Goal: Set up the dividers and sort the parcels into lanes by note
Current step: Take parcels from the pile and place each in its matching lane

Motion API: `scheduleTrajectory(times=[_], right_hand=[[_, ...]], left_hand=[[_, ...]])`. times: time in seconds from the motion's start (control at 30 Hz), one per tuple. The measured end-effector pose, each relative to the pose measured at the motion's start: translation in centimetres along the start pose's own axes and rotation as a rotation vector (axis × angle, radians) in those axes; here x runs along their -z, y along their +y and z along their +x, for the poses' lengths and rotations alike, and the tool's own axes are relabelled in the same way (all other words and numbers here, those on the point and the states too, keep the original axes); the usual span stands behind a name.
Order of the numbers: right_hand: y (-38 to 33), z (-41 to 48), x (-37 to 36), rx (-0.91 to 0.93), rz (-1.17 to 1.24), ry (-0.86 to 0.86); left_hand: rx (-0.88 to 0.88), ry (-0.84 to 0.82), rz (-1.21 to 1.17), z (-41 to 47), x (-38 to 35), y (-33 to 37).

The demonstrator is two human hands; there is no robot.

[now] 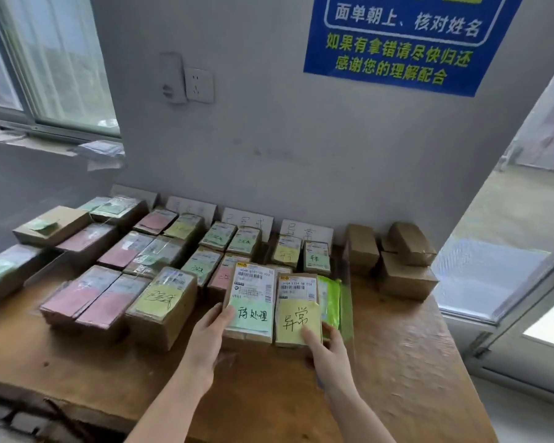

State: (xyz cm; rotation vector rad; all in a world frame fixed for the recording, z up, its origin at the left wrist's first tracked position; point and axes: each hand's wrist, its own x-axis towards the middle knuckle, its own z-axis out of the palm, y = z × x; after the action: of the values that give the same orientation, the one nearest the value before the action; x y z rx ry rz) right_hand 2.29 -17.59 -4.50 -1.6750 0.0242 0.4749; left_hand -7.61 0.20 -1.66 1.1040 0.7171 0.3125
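Left hand (210,329) in grip on green-note parcel (251,292), right hand (327,348) on yellow-note parcel (296,302)

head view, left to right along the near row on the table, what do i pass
pink-note parcels, loose yellow-note parcel, left hand, green-note parcel, held yellow-note parcel, right hand, plain brown boxes
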Motion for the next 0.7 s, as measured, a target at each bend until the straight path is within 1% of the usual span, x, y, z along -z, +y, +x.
scheduleTrajectory(times=[0.07,0.2,0.33,0.43,0.6,0.7], right_hand=[[0.9,-0.1,-1.5,-0.04,-0.059,0.023],[2.4,0.2,-3.7,-0.127,-0.151,0.014],[4.0,1.3,-5.2,-0.212,-0.197,-0.011],[5.1,2.2,-5.8,-0.269,-0.183,-0.033],[6.2,3.3,-6.3,-0.306,-0.233,-0.028],[6.9,3.8,-6.6,-0.287,-0.36,-0.008]], left_hand=[[0.016,-0.009,0.002,0.7,1.6,0.1],[0.04,-0.01,-0.011,1.5,3.8,-0.2],[0.069,-0.001,-0.033,1.9,4.9,-0.5],[0.088,0.018,-0.033,2.3,5.5,-1.0],[0.133,0.051,-0.025,3.0,6.2,-1.8],[0.141,0.057,-0.017,3.3,6.4,-2.1]])
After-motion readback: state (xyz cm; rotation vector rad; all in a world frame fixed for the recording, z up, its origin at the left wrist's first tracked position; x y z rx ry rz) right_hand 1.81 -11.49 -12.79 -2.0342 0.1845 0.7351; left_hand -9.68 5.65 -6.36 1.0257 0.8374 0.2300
